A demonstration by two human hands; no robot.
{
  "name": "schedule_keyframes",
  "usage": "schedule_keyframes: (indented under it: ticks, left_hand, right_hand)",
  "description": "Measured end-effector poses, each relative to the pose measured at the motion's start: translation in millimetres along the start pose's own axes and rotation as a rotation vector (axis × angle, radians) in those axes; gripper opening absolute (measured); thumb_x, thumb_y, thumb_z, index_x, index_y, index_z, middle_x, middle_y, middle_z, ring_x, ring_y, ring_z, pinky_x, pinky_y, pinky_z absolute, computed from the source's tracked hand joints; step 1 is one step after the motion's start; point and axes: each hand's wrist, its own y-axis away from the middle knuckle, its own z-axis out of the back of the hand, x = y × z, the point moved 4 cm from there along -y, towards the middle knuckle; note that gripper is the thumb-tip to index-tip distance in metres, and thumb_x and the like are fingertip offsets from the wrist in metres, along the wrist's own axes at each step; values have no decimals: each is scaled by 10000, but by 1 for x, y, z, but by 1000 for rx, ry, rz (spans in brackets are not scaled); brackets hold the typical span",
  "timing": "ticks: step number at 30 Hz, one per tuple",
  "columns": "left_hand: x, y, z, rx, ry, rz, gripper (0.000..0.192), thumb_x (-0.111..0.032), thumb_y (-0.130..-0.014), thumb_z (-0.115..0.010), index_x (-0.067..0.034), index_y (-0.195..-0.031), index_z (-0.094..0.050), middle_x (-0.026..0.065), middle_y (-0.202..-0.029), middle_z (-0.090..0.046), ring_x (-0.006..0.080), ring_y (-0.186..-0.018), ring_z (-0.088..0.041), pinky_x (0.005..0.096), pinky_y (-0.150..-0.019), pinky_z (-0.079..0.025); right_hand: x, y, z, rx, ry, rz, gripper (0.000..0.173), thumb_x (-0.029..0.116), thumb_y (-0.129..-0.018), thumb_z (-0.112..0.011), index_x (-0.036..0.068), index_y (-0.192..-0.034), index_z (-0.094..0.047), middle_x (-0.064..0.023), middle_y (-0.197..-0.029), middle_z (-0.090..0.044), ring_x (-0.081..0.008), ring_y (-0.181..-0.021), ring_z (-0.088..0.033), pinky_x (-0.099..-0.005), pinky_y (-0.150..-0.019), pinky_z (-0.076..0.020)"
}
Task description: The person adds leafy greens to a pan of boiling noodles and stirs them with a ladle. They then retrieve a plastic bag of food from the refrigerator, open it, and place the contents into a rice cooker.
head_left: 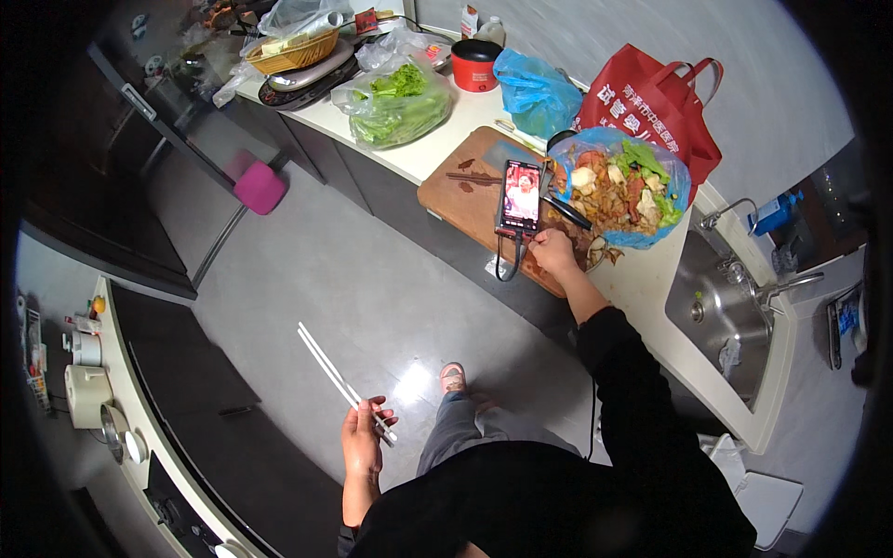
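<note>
My left hand (363, 434) grips a pair of white chopsticks (328, 364) above the grey floor, their long ends pointing up and left. At the near edge of the wooden cutting board (460, 202), the fingers of my right hand (554, 251) are curled beside the lower right corner of a smartphone (522, 195); whether they grip anything is hidden. The phone's screen is lit, and a black cable (515, 258) runs from its lower end. Just beyond my right hand lies a black-handled knife (566, 211), against a blue plastic bag of food scraps (628, 188). Dark chopsticks (473, 178) rest across the board.
Left along the counter (425, 157) are a bag of lettuce (398, 104), a red pot (476, 66) and a wicker basket (296, 52). A red tote bag (642, 97) bearing writing stands behind the scraps. To the right is a steel sink (718, 307). A pink stool (259, 187) stands near the doorway.
</note>
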Motion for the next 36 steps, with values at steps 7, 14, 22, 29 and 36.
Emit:
schedule_keyframes:
  ticks: [7,14,22,29,36]
  left_hand:
    - [-16,-58,-38,128,-66,64,305,-279,-1016,-474,-17,-883,-556,155,-1058,-607,175,-778,-620,356,-749,-560]
    - [-30,-95,-72,239,-136,88,304,-281,-1015,-479,-19,-882,-560,145,-1059,-617,175,-793,-618,350,-766,-552]
    - [-31,-110,-92,306,-198,117,320,-301,-1014,-482,-13,-906,-570,118,-1004,-633,162,-783,-615,335,-755,-546]
    - [-29,-112,-109,330,-210,99,321,-305,-1016,-477,-16,-919,-577,113,-995,-632,160,-777,-612,326,-752,-534]
    - [-28,-93,-124,305,-222,22,318,-300,-1017,-471,-20,-908,-575,113,-1000,-633,159,-770,-612,325,-750,-534]
  right_hand:
    - [28,24,0,125,96,7,618,355,-703,-755,-74,-1078,-516,-266,-1015,-632,-383,-983,-630,-430,-839,-506]
    - [22,34,24,-57,270,-175,475,293,-840,-628,-35,-1120,-430,-291,-1045,-616,-426,-984,-620,-490,-842,-502]
    - [12,37,78,-258,532,4,352,287,-920,-574,37,-1136,-457,-207,-886,-663,-399,-799,-653,-492,-715,-509]
    - [19,61,102,-446,512,185,378,243,-898,-604,65,-1208,-482,-139,-969,-662,-336,-834,-658,-456,-686,-510]
    - [13,98,148,-625,388,324,370,196,-866,-663,53,-1175,-518,-146,-937,-660,-326,-837,-660,-409,-667,-515]
